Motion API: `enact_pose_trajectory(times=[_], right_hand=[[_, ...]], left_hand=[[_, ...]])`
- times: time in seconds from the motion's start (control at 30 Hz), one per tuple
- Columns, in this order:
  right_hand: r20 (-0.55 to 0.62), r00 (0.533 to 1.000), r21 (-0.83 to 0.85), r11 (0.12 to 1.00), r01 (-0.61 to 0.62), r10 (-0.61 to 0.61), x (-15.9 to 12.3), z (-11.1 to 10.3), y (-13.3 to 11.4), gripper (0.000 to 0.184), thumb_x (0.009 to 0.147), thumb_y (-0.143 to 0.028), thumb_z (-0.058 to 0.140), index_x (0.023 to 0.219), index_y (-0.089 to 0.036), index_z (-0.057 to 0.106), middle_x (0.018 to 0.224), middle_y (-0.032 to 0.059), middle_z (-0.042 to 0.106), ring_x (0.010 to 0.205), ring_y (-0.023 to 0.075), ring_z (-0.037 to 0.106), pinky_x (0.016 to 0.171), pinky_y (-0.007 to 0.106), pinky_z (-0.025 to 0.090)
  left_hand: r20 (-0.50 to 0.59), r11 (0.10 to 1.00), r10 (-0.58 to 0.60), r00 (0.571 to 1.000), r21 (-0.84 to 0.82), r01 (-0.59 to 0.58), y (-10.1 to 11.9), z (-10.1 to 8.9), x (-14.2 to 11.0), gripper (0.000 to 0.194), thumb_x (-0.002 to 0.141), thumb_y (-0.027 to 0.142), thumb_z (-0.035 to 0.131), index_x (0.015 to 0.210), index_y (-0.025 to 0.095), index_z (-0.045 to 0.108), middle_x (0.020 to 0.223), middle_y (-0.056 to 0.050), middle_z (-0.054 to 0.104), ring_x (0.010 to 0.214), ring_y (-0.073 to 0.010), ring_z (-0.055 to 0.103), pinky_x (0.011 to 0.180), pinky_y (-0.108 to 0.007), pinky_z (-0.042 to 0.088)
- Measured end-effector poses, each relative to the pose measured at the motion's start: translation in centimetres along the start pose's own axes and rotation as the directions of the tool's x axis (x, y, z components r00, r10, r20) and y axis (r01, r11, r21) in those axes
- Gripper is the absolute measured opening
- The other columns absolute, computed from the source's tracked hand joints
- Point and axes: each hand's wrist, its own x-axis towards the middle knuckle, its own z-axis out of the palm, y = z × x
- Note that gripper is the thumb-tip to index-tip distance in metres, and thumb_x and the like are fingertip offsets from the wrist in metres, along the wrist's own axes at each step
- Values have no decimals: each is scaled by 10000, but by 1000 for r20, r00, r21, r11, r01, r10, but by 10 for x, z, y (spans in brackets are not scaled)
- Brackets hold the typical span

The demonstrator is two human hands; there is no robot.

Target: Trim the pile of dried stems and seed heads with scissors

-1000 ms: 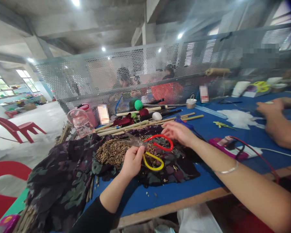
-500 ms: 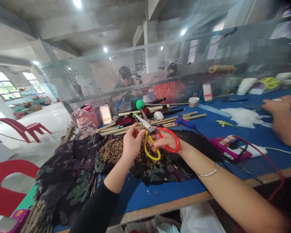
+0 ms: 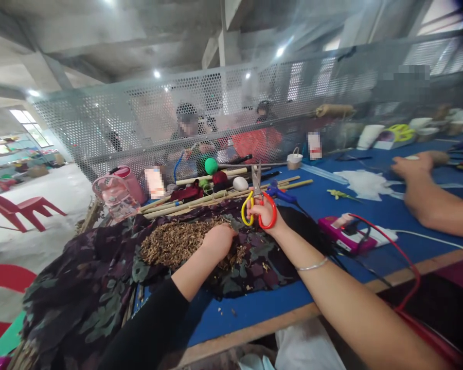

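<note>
My right hand [image 3: 263, 209] grips a pair of scissors [image 3: 256, 181] with one yellow and one red handle loop. The blades point up and away, slightly apart, above the cloth. Down at the right side of a heap of small brown dried pieces [image 3: 173, 241] is my left hand [image 3: 219, 241], its fingers curled and turned away, so what they hold is hidden. The heap lies on a dark camouflage-patterned cloth [image 3: 96, 267] spread over the blue table [image 3: 204, 324].
Behind the heap lie thin sticks [image 3: 212, 196], a green ball [image 3: 211, 165], a white egg-shaped piece [image 3: 240, 183] and a blue glue gun [image 3: 281, 194]. A purple power strip [image 3: 341, 234] with cords sits to the right. Another person's hand [image 3: 412, 167] works at far right. A perforated screen [image 3: 139, 118] stands behind.
My left hand has dropped from beside the scissors to the brown heap. The scissors have swung from pointing left to pointing nearly straight up. The whole view has shifted slightly right.
</note>
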Motion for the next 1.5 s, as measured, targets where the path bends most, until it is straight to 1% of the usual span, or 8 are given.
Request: enact_pose_trajectory(times=[0.23,0.5,0.77,0.93,1.1,1.27,1.37,1.5], right_hand=[[5,1000,29,1000,8,-8,-2,2,2,637,493,-114,507,1115,-224,423,621,-85,519,469,103,489,457,246,436],[28,999,-61,997,38,-36,-4,4,4,598,523,-154,504,1111,-224,422,631,-77,510,477,102,485,463,245,434],[50,999,-78,997,23,-19,-7,7,3,606,519,-143,498,1114,-218,417,648,-77,503,476,97,481,474,241,428],[54,998,-86,996,37,-32,-8,7,5,619,522,-141,495,1130,-217,414,653,-75,498,482,99,476,476,243,425],[131,984,-246,957,153,-123,-11,10,10,596,556,-134,484,1145,-212,435,688,-56,496,546,109,487,522,241,423],[252,957,-743,605,288,-146,-24,21,11,605,617,-89,483,1208,-213,455,780,-8,584,646,128,533,636,238,407],[187,982,-939,287,190,-38,-28,25,4,521,685,-122,507,1188,-260,498,887,29,645,745,169,580,639,236,376],[12,997,-999,52,8,77,-28,20,-18,541,746,-152,514,1273,-221,419,886,71,667,763,191,601,614,234,352]], left_hand=[[63,987,137,989,73,-141,-10,-4,-2,294,819,143,436,1009,202,653,953,-93,654,898,-202,613,798,-285,467],[106,990,-127,986,81,119,1,-6,-1,250,803,299,526,845,112,686,908,-162,664,894,-249,624,800,-315,476],[86,976,-216,973,55,212,13,-3,2,213,787,182,505,826,111,702,868,-188,669,864,-278,633,748,-361,492],[-143,977,-158,977,-163,134,0,3,-11,224,823,206,470,863,170,687,927,-112,654,873,-210,615,785,-301,471],[-390,892,-319,864,-430,136,-30,-2,-41,205,826,207,467,865,177,666,844,-57,677,794,-168,606,760,-267,452],[-270,768,-463,845,-598,229,-49,6,-52,182,793,256,513,793,166,671,666,-12,658,587,-134,575,615,-244,450],[-284,759,-447,848,-622,192,-48,14,-47,160,778,245,540,807,170,678,717,-20,682,652,-145,603,665,-258,463],[-333,736,-460,823,-662,143,-46,13,-45,219,765,213,569,952,166,674,932,-62,701,845,-171,631,801,-290,467]])
